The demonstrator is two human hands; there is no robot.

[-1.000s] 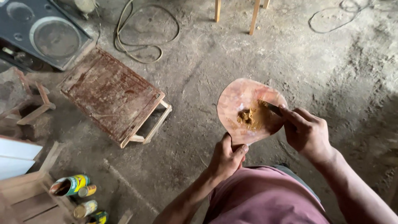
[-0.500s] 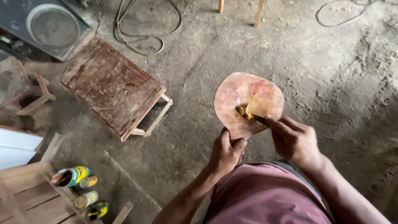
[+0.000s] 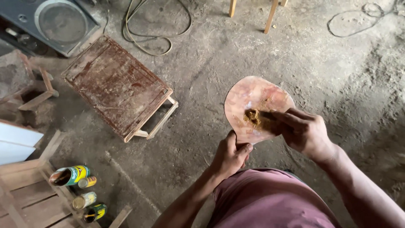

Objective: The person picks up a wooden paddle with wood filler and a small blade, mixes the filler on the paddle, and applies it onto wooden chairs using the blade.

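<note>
2 hands are busy: my left hand [image 3: 230, 155] grips the lower edge of a rounded wooden board [image 3: 253, 99], held above the dusty floor [image 3: 219, 59] in front of my knees. My right hand [image 3: 306, 133] is closed on a small blade that I can barely make out, pressing into a lump of tan paste [image 3: 254, 118] near the board's middle. Only that patch looks worked; most of the surface is bare. A low wooden stool [image 3: 118, 86] and 4 cans [image 3: 69, 175] sit well apart.
</note>
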